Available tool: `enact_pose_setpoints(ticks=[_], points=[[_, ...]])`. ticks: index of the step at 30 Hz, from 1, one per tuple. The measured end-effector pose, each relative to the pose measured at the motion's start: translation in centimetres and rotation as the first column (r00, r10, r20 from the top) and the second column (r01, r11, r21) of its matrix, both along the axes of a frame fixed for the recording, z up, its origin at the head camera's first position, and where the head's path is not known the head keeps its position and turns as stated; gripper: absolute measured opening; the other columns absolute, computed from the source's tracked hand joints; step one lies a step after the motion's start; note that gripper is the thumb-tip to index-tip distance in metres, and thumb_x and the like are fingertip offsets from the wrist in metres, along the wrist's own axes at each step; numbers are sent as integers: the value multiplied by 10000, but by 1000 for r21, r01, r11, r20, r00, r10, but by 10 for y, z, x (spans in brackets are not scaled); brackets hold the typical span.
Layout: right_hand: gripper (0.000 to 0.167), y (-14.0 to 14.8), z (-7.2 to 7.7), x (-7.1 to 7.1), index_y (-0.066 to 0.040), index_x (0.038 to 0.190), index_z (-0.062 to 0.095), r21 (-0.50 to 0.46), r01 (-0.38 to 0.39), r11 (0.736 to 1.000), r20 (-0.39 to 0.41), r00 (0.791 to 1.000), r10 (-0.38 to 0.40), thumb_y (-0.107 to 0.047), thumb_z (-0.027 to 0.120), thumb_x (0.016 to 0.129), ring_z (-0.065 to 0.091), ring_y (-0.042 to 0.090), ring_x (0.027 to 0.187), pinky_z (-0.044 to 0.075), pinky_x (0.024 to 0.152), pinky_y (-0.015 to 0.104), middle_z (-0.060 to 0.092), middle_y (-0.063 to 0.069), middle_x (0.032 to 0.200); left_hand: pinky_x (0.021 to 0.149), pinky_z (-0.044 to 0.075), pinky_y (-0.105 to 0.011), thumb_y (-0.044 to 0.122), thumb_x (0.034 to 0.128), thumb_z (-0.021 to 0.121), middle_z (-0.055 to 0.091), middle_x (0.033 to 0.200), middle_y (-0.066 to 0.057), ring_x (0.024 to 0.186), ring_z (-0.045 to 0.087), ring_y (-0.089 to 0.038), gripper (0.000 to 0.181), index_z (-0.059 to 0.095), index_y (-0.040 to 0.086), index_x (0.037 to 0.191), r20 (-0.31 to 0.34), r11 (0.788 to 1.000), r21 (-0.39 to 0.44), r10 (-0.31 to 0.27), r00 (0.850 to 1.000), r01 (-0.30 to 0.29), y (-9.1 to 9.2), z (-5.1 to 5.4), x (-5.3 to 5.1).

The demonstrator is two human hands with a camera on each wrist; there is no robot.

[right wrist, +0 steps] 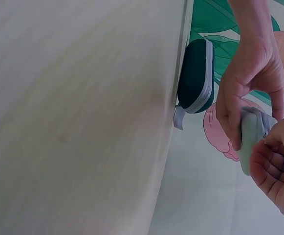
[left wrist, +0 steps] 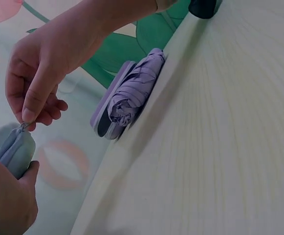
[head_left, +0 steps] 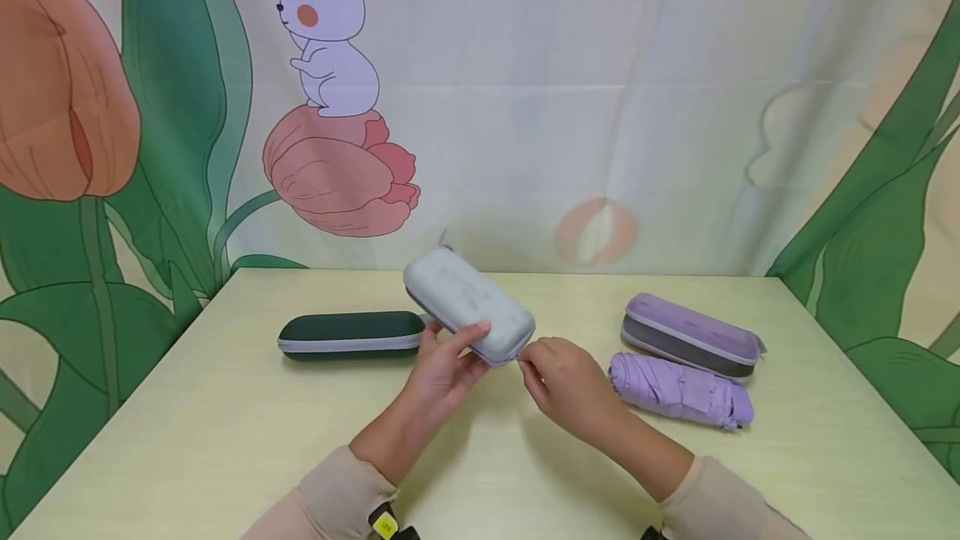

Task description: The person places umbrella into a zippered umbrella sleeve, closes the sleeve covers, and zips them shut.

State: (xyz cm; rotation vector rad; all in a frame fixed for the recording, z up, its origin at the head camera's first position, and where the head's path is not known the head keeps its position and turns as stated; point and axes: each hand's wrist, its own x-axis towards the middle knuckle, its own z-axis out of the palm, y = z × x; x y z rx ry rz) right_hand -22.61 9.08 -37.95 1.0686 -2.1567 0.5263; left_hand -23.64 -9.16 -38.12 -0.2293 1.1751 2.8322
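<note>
A pale grey-blue zip case is held up above the table, tilted, in the head view. My left hand grips it at its near end, thumb on top and fingers underneath. With fingertips and thumb, my right hand pinches the zipper pull at the case's near right end. From the right wrist view, both hands meet at that end, and the right fingers partly cover the zip. Whether the zip is undone I cannot tell.
Behind the left hand lies a dark green zip case with a light zip band. On the right, a purple-and-grey zip case lies just behind a folded lilac umbrella. A printed cloth hangs behind the table.
</note>
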Motion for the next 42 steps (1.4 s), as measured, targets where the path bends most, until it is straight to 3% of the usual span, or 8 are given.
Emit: enact_pose_setpoints(ticks=[6,10,13,17,23,27,34,42], points=[[137,5,1,-2,-63,805,591,-51,-9,999,-28,1000,8,21,696,775,508,149,657,465,579,285,566,-2,728,823,546,-340,-93,890,587,504,1252,-140,942,649,-233,585,293,93,1360,-15,1000,6,-30,999,30,-2,4,-2],[114,9,4,-3,-67,797,563,-91,-39,995,-45,998,35,24,627,771,494,147,671,457,582,284,547,12,737,914,510,-421,164,968,589,499,1275,-101,1056,601,-266,491,329,136,1384,14,997,35,-74,997,74,-12,9,-5],[106,12,4,-2,-70,787,551,-101,-52,993,-58,997,46,21,604,770,488,139,672,453,580,278,535,9,732,990,448,-495,388,961,595,447,1327,-101,1168,528,-315,597,296,176,1432,30,994,73,-78,996,76,-23,12,-9],[114,15,3,-2,-72,780,543,-111,-74,991,-89,994,64,28,591,754,508,144,687,458,593,277,541,-1,744,1013,419,-520,490,921,617,416,1359,-107,1214,489,-327,701,285,181,1455,26,995,52,-82,996,81,-36,13,-14],[124,24,9,-3,-76,775,548,-136,-83,987,-129,989,65,39,572,735,538,151,700,465,602,276,564,-5,763,946,482,-497,491,885,665,533,1184,-101,1045,598,-257,617,446,109,1317,87,997,-49,-56,995,61,-53,16,-17],[128,34,14,-8,-68,777,575,-148,-48,988,-120,992,30,54,575,738,548,146,691,467,592,285,590,2,764,901,517,-438,419,895,662,526,1119,-132,949,619,-246,587,431,31,1270,115,979,-172,-94,989,113,-64,20,-13],[134,48,18,-16,-50,772,603,-157,46,987,-43,998,-53,79,628,747,561,158,651,486,571,288,582,23,722,854,537,-453,252,947,544,420,1346,-205,1015,623,-316,589,298,137,1469,43,923,-273,-269,962,271,-73,20,-8],[127,49,16,-14,-66,759,612,-115,125,985,9,992,-125,55,649,765,522,114,610,457,541,265,548,-9,680,843,538,-480,188,954,550,432,1358,-183,1055,604,-318,533,354,121,1444,-12,920,-316,-247,969,230,-68,19,-8]])
